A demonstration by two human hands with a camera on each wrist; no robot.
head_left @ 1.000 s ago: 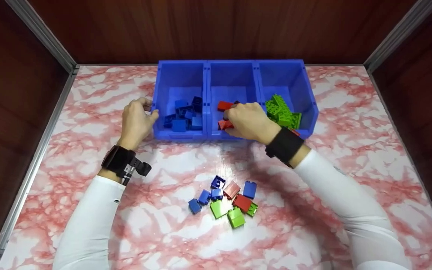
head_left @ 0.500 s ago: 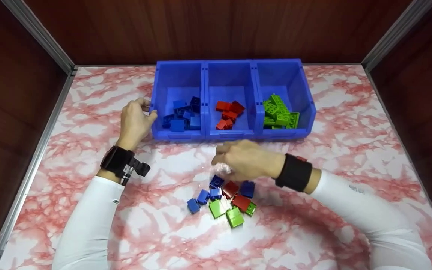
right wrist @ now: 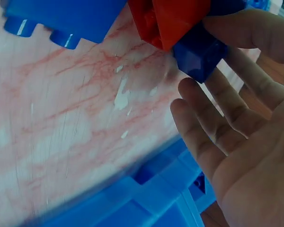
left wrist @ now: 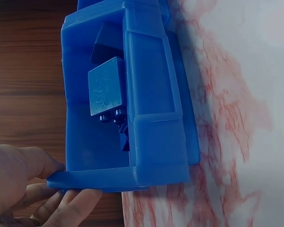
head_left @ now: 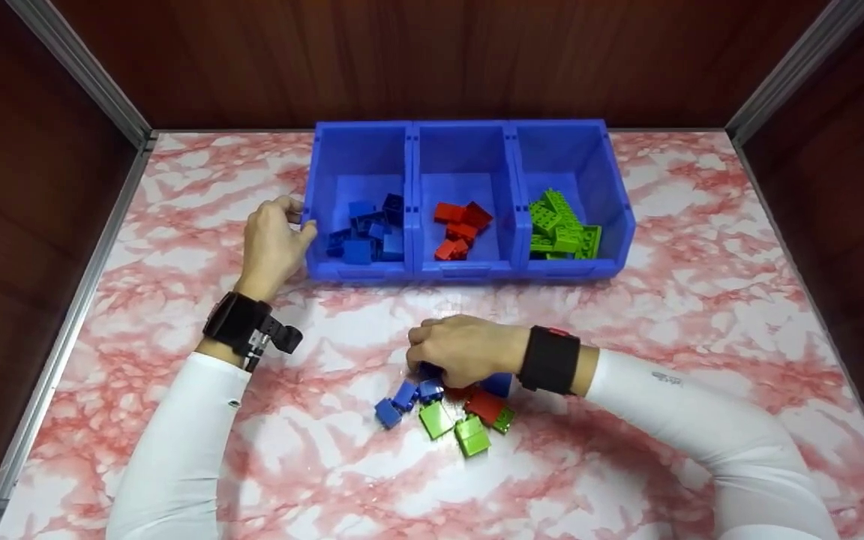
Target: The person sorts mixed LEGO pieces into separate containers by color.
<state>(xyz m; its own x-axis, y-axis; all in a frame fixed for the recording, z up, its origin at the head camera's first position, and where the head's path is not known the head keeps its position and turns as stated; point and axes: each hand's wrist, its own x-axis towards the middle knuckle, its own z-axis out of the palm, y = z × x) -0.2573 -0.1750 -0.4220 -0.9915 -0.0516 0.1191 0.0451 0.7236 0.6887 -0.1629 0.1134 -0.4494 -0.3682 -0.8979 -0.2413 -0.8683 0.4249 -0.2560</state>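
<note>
My left hand [head_left: 273, 244] grips the left side wall of the blue three-compartment bin [head_left: 469, 274]; in the left wrist view thumb and fingers pinch the rim from both sides. My right hand [head_left: 469, 351] is down at the back of the loose brick pile. A dark blue toy brick [right wrist: 199, 54] sits between its thumb and fingers in the right wrist view, beside a red brick [right wrist: 173, 21]. From above, the hand covers most of these two. In the pile's front lie green bricks [head_left: 436, 420], small blue bricks [head_left: 406, 395] and another red brick [head_left: 484, 406].
Blue bricks [head_left: 358, 251] fill part of the bin's left compartment, red bricks [head_left: 462, 231] the middle one, green bricks [head_left: 556, 225] the right one. The red-and-white marbled table [head_left: 327, 472] is bounded by dark wood panels [head_left: 432, 60] with metal edging.
My right hand has come out of the middle compartment and down to the back of the pile, where it now has a blue brick between its fingers. The left hand stays on the bin.
</note>
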